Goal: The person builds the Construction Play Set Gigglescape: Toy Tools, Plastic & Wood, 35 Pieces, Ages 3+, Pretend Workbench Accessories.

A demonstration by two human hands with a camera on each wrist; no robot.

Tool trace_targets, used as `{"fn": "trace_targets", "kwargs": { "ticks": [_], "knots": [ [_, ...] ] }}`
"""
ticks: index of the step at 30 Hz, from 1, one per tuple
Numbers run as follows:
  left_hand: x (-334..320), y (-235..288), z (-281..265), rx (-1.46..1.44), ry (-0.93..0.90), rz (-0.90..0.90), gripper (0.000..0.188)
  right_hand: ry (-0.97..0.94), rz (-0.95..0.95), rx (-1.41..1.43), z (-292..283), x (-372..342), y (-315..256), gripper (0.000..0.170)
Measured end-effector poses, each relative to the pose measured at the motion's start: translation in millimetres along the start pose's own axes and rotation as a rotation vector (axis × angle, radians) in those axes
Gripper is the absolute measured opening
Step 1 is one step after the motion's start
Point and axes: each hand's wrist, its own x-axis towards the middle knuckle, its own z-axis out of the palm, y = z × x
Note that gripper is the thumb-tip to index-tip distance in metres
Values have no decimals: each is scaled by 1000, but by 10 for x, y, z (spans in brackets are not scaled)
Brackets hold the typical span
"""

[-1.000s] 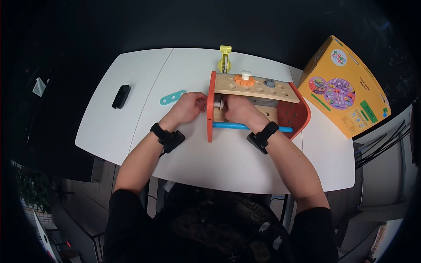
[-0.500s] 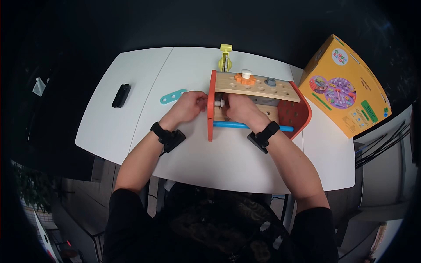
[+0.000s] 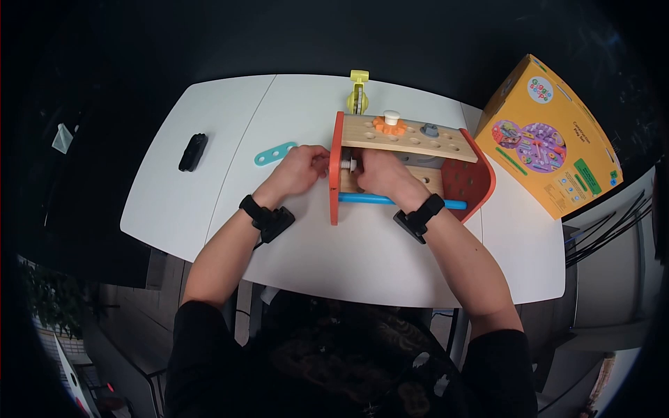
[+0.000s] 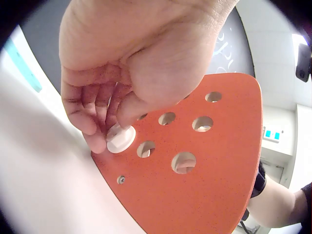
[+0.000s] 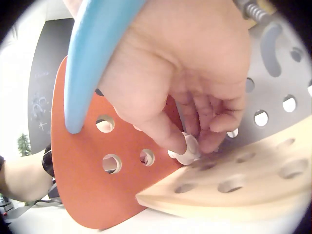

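Observation:
A toy workbench with orange-red side panels (image 3: 336, 202) and holed wooden boards (image 3: 411, 143) stands on the table. My left hand (image 3: 298, 171) is at the outer face of its left panel, thumb and fingers pinching a white bolt head (image 4: 121, 139). Inside the bench, under the top board, my right hand (image 3: 389, 175) pinches a white nut (image 5: 187, 150) close to that same panel. Part of a white threaded shaft (image 3: 348, 165) shows between panel and right fingers in the head view. A blue bar (image 3: 366, 199) crosses the bench's front, below the right hand.
An orange gear (image 3: 388, 127) under a white knob and a grey piece (image 3: 430, 130) sit on the top board. Behind stands a yellow toy part (image 3: 357, 97). Left lie a teal holed strip (image 3: 274, 154) and a black object (image 3: 193, 152). A yellow box (image 3: 550, 139) stands right.
Both hands keep their places at the left panel, with only a very slight shift of the right hand's fingers. The bench and the loose pieces have not moved.

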Motion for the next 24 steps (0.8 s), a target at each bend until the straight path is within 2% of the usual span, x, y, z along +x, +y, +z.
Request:
{"fn": "trace_targets", "kwargs": {
  "ticks": [8, 16, 19, 24],
  "knots": [
    [18, -15, 4, 17, 3, -21, 26, 29, -41, -10, 15, -1, 12, 21],
    [18, -14, 2, 21, 0, -16, 25, -130, 21, -70, 0, 40, 12, 26],
    [9, -11, 3, 17, 1, -16, 25, -45, 31, -30, 30, 29, -5, 25],
    [8, -31, 15, 2, 6, 9, 25, -42, -45, -25, 66, 56, 74, 25]
  ]
}}
